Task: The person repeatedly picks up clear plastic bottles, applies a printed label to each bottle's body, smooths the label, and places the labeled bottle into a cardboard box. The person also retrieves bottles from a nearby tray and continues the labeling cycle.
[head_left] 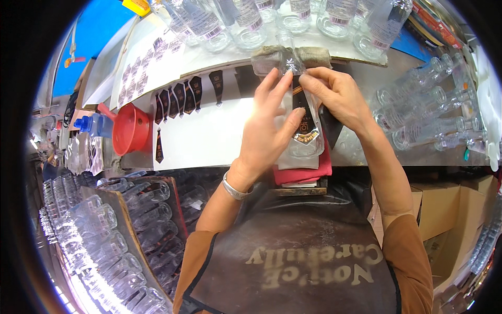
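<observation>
A clear glass bottle [314, 149] lies in front of me with its neck pointing away, propped on a rolled grey cloth [316, 56]. On its upper side is a black tie-shaped label [300, 102] with gold and orange print. My left hand [266, 123] rests on the bottle's left side, fingers stretched toward the shoulder and thumb across the label. My right hand [340, 97] is at the right shoulder, its thumb and forefinger closed at the label's narrow upper end. Its other fingers are partly hidden. A red cloth [327, 165] lies under the bottle's base.
Several tie-shaped labels [216, 86] lie on a white sheet [219, 138] to the left, beside a red dipper [130, 128]. Upright bottles [334, 21] stand along the back. More bottles lie at the right [418, 104] and lower left [99, 225]. A cardboard box [442, 209] sits lower right.
</observation>
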